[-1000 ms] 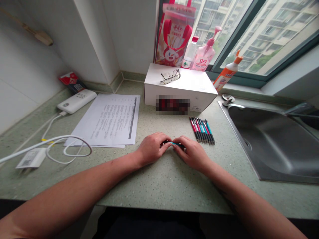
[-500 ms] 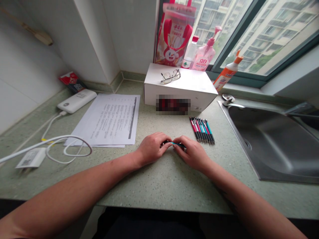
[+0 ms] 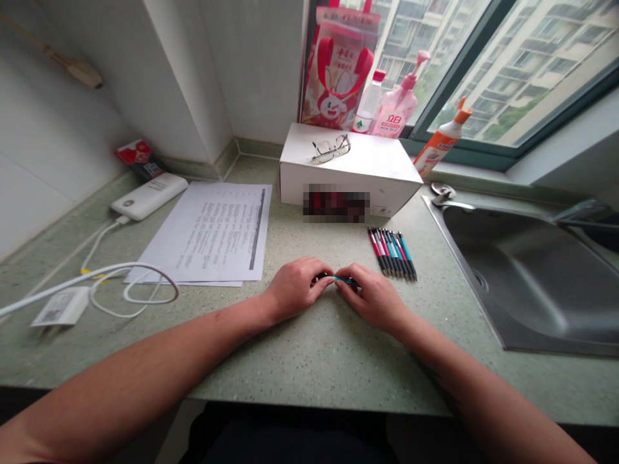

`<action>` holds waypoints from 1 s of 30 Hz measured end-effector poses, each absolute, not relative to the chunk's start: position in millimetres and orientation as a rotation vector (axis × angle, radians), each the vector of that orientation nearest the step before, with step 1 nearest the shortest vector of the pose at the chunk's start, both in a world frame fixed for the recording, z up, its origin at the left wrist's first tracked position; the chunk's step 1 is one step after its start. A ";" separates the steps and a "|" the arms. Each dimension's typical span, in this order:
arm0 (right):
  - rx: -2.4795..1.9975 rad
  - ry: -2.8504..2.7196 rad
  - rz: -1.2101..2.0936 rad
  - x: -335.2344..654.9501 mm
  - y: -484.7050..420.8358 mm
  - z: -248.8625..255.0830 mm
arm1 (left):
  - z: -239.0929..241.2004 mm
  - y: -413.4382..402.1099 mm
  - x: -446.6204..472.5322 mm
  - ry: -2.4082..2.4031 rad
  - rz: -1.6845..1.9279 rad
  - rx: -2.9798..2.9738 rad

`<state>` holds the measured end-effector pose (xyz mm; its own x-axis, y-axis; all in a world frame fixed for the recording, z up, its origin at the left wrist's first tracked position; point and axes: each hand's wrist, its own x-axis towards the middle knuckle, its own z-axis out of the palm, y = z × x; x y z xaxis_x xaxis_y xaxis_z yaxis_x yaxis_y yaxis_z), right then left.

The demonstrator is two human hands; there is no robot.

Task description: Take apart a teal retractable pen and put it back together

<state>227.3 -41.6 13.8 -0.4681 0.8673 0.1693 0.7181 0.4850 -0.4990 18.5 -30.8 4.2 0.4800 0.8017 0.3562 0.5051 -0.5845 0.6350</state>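
Observation:
Between my two hands a teal and black pen [image 3: 344, 280] lies crosswise, just above the counter. My left hand [image 3: 300, 283] is closed on its dark left end, thumb and fingers pinching it. The other end is pinched by my right hand [image 3: 370, 293], whose fingers cover part of it. To the right of my right hand, a row of several pens [image 3: 391, 253] with red, white and teal barrels and black grips lies side by side on the counter.
Behind the hands stands a white box [image 3: 348, 154] with glasses [image 3: 331, 149] on top. Printed sheets [image 3: 207, 232] lie left, beside a power bank [image 3: 149, 195], cable and charger [image 3: 60, 307]. A steel sink [image 3: 546, 277] is at right. Bottles [image 3: 394, 106] stand by the window.

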 end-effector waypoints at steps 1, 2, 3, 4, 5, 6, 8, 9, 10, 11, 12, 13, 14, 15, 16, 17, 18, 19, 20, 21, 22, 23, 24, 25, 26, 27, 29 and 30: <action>-1.320 -2.335 0.507 227.2 -41.5 13.4 | 4.1 -30.7 18.6 1.083 0.894 2.283; -1.319 -2.335 0.506 227.1 -41.4 13.2 | 4.0 -30.7 18.8 1.082 0.897 2.283; -1.320 -2.334 0.507 227.0 -41.4 13.1 | 4.0 -30.6 18.9 1.084 0.898 2.282; -1.322 -2.333 0.509 227.0 -41.4 13.0 | 4.0 -30.6 19.0 1.085 0.899 2.280; -1.326 -2.332 0.513 227.0 -41.5 13.1 | 4.1 -30.6 19.0 1.086 0.898 2.278; -1.330 -2.330 0.518 227.1 -41.6 13.3 | 4.2 -30.6 19.1 1.086 0.894 2.276; -1.335 -2.328 0.524 227.4 -42.0 13.7 | 4.4 -30.6 19.1 1.086 0.889 2.274; -1.334 -2.327 0.524 227.6 -42.2 13.9 | 4.5 -30.6 19.1 1.084 0.888 2.275; -1.330 -2.327 0.521 227.7 -42.3 14.1 | 4.5 -30.5 19.1 1.084 0.890 2.275; -1.325 -2.328 0.517 227.8 -42.3 14.1 | 4.5 -30.5 19.2 1.084 0.892 2.276; -1.318 -2.331 0.515 227.9 -42.2 14.0 | 4.5 -30.5 19.3 1.082 0.894 2.277; -1.312 -2.334 0.512 227.9 -42.1 13.9 | 4.4 -30.4 19.3 1.080 0.895 2.279; -1.308 -2.336 0.510 227.8 -41.9 13.7 | 4.2 -30.4 19.4 1.079 0.897 2.280; -1.306 -2.335 0.510 227.8 -41.7 13.6 | 4.1 -30.3 19.5 1.079 0.898 2.280; -1.307 -2.334 0.511 227.8 -41.7 13.5 | 4.0 -30.3 19.5 1.080 0.901 2.278; -1.311 -2.331 0.513 227.8 -41.7 13.4 | 3.9 -30.3 19.6 1.081 0.904 2.276; -1.318 -2.328 0.515 227.8 -41.8 13.5 | 3.8 -30.2 19.6 1.084 0.909 2.275; -1.324 -2.326 0.518 227.9 -42.1 13.6 | 3.7 -30.2 19.6 1.085 0.911 2.273; -1.327 -2.327 0.522 228.0 -42.4 13.7 | 3.7 -30.3 19.6 1.084 0.913 2.274; -1.329 -2.328 0.524 228.2 -42.7 13.8 | 3.6 -30.3 19.6 1.083 0.914 2.276; -1.327 -2.329 0.524 228.3 -42.9 14.0 | 3.6 -30.4 19.6 1.084 0.912 2.278; -1.320 -2.331 0.521 228.5 -43.1 14.1 | 3.7 -30.5 19.6 1.084 0.908 2.281; -1.313 -2.332 0.518 228.6 -43.2 14.2 | 3.7 -30.6 19.6 1.084 0.904 2.284; -1.309 -2.332 0.515 228.7 -43.1 14.2 | 3.8 -30.7 19.5 1.083 0.902 2.285; -1.306 -2.333 0.513 228.7 -43.0 14.2 | 3.9 -30.8 19.5 1.082 0.900 2.285; -1.304 -2.332 0.514 228.8 -42.7 14.2 | 4.0 -30.9 19.4 1.081 0.899 2.283; -1.303 -2.332 0.520 228.6 -42.0 14.1 | 4.0 -30.9 19.4 1.081 0.902 2.278; -1.301 -2.332 0.521 228.4 -41.7 14.1 | 4.0 -30.9 19.4 1.082 0.902 2.276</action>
